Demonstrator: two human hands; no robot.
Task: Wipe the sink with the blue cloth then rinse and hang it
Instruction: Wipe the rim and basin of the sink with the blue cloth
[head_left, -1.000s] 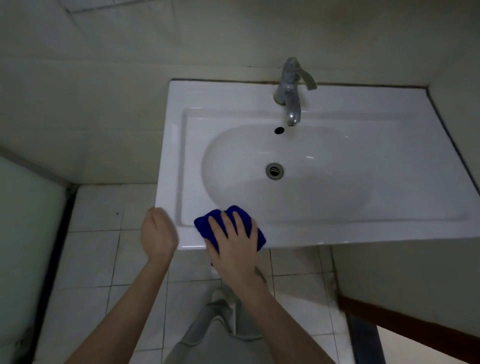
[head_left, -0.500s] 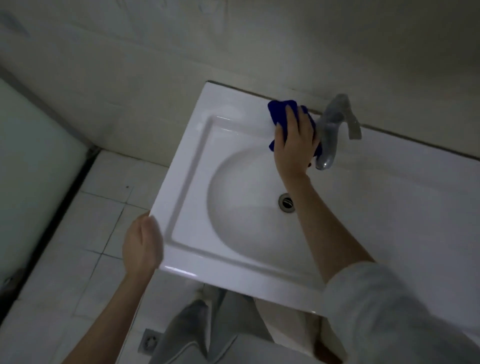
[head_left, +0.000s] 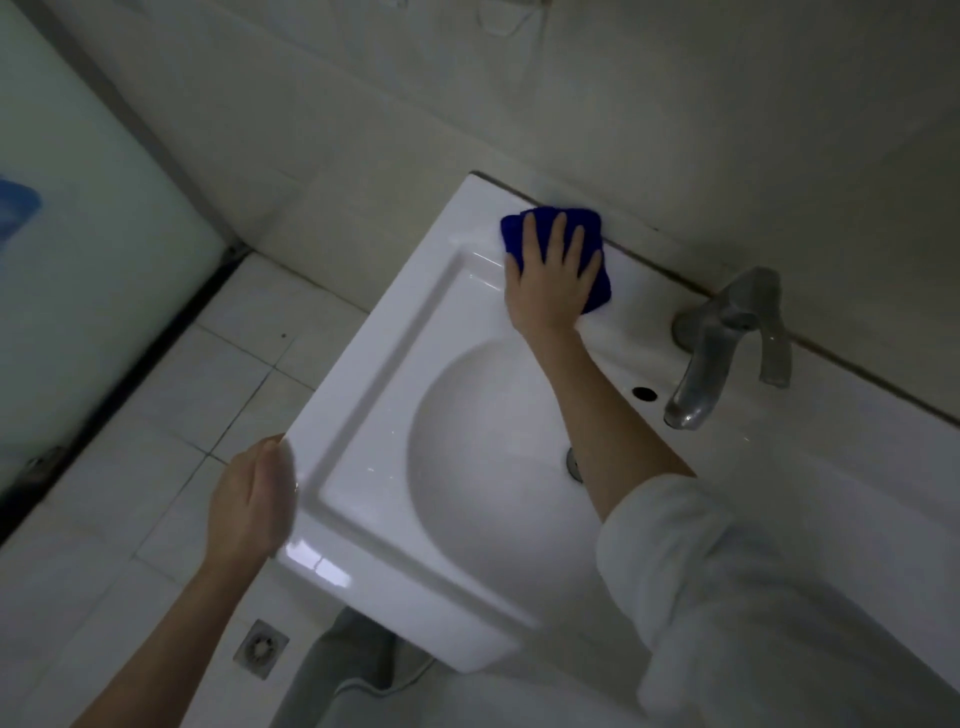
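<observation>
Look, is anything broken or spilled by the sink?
Nothing stands out. The sink looks whole with no puddle, the faucet stands upright with no water running, and the right hand presses the blue cloth flat on the back ledge. Only a dark line runs where sink meets wall.

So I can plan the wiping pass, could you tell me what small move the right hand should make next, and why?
Probably slide the blue cloth down the left rim of the sink toward the left hand: the right hand presses it flat at the back-left corner, against the wall, so that rim lies next.
</observation>
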